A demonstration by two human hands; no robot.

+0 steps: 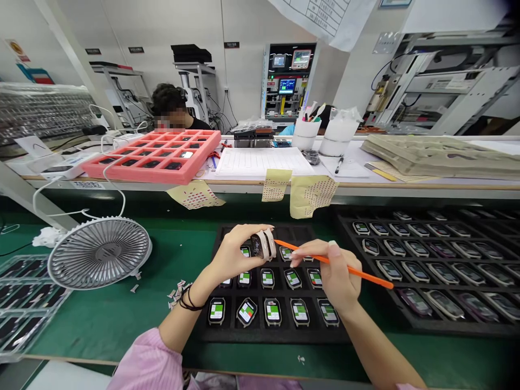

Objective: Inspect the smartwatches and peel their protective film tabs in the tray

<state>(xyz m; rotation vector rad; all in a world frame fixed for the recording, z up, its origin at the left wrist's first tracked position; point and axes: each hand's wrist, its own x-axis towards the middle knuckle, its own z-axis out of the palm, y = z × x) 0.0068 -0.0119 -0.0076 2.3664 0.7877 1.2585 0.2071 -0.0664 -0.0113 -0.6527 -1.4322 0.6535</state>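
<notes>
Gripping watch parts point(266, 245) above black tray point(280, 335): left hand point(239, 249), fingers partly covering them, count unclear. Right hand point(340, 275) pinches orange stick point(371, 277); tip contact hard to tell. Second tray point(439, 326) cut off at right.

At left on the green tabletop point(97, 331) stands a fan point(99, 253), with paper scraps point(175, 292) to its right and a clear tray point(60, 295) of dark parts at the far left. Beyond, a raised shelf point(244, 188) carries a pink tray point(199, 158) at left, a ruled sheet point(264, 161) mid-way, then white cups point(306, 134), a pen point(339, 165) and, at right, a moulded grey-beige tray point(447, 157). Yellow notes point(313, 194) hang from its near edge. Farther back are a person point(168, 97) at left and a cabinet point(266, 70) with a lit screen point(287, 86).
</notes>
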